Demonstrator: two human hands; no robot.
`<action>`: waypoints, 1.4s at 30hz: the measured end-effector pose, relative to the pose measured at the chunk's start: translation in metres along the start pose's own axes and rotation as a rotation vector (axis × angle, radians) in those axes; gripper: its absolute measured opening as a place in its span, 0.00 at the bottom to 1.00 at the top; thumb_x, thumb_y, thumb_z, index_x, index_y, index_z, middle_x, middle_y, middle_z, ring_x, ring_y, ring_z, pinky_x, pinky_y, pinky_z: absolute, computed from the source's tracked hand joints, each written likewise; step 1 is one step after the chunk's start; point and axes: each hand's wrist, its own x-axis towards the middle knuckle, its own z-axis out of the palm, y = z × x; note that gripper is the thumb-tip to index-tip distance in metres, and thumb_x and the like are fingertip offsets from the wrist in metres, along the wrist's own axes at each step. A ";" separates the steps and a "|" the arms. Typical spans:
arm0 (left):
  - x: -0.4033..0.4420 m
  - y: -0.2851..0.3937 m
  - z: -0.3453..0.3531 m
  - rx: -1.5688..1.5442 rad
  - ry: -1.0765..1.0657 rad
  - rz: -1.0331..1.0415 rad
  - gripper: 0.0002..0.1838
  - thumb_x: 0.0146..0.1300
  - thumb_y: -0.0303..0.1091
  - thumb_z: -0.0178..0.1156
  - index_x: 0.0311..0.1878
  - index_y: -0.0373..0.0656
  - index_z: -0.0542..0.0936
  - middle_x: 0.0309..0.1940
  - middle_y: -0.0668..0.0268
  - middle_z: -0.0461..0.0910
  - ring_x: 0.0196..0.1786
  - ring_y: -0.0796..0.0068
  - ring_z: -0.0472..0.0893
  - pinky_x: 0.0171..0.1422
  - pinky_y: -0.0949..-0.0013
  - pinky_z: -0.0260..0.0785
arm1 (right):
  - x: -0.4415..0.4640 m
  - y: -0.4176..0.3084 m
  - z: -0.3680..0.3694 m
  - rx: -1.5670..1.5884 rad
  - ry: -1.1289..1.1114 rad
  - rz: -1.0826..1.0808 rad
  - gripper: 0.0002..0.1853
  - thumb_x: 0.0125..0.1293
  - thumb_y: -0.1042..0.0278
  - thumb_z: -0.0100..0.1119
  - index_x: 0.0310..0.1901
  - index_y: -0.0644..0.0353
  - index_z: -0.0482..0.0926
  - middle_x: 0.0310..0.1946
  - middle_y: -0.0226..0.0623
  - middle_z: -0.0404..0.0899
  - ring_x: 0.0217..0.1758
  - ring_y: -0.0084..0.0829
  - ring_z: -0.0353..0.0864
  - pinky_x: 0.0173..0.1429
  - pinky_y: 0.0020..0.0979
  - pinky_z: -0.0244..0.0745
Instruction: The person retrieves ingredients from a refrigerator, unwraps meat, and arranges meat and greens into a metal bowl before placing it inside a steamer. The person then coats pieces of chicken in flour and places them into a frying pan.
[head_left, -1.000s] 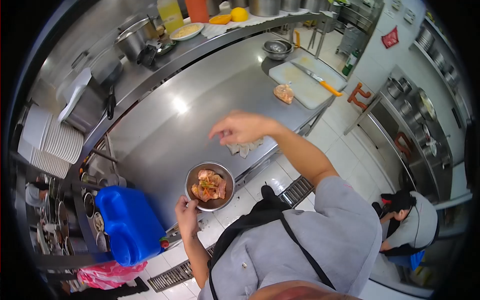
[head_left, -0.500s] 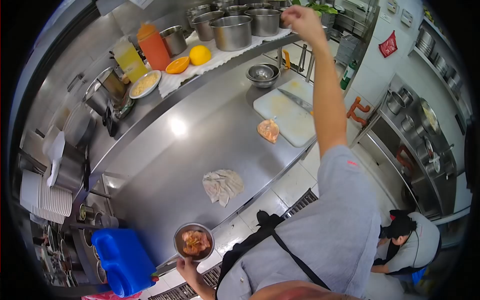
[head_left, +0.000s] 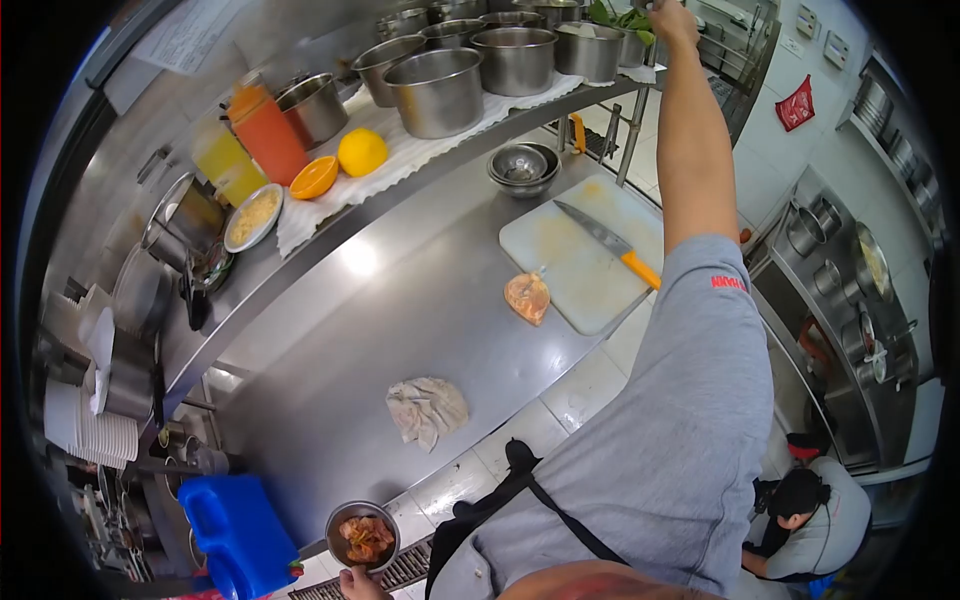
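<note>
My left hand (head_left: 360, 583) grips the rim of a small metal bowl (head_left: 334, 541) at the bottom of the view. Reddish-brown sauced meat pieces (head_left: 366, 538) lie in the bowl. My right hand (head_left: 674, 20) is stretched far up to the top edge, beside green leaves (head_left: 628, 18) in a pot at the end of the shelf. Its fingers look closed, but they are partly cut off by the frame, and what they hold cannot be made out. Under that arm, a knife (head_left: 598, 232) with an orange handle rests on a white cutting board (head_left: 570, 285). A raw meat piece (head_left: 527, 298) sits at the board's edge.
A crumpled cloth (head_left: 428, 408) lies on the steel table (head_left: 310, 400). Several metal pots (head_left: 435, 95), a cut orange (head_left: 314, 178) and sauce bottles (head_left: 267, 132) stand on the shelf. Nested bowls (head_left: 523, 165) are near the board. A blue jug (head_left: 238, 530) stands lower left; a co-worker (head_left: 815, 510) bends at right.
My right hand has moved up and right, from beside the pots to the leaves. My left hand and the bowl now appear lower and further left. The whole view has shifted slightly.
</note>
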 end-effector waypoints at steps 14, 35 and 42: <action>0.025 0.064 0.055 -0.019 -0.110 0.056 0.09 0.63 0.27 0.58 0.43 0.31 0.76 0.34 0.61 0.80 0.36 0.73 0.78 0.37 0.72 0.71 | 0.074 0.005 0.082 0.678 -0.088 0.232 0.17 0.64 0.68 0.48 0.54 0.59 0.73 0.49 0.53 0.77 0.49 0.49 0.80 0.47 0.49 0.79; 0.044 -0.036 0.006 -0.163 -0.397 0.116 0.05 0.59 0.26 0.57 0.33 0.35 0.74 0.29 0.68 0.76 0.34 0.80 0.76 0.38 0.73 0.72 | -0.566 -0.195 -0.121 1.410 -1.611 0.106 0.14 0.73 0.61 0.53 0.49 0.65 0.75 0.39 0.40 0.83 0.39 0.29 0.85 0.39 0.30 0.82; 0.011 -0.103 -0.157 -0.016 -0.175 0.127 0.06 0.57 0.26 0.58 0.29 0.36 0.72 0.24 0.70 0.73 0.27 0.80 0.75 0.30 0.74 0.68 | -0.865 -0.295 -0.267 0.828 -1.703 -1.330 0.12 0.64 0.59 0.60 0.36 0.61 0.80 0.29 0.48 0.81 0.34 0.52 0.80 0.41 0.46 0.74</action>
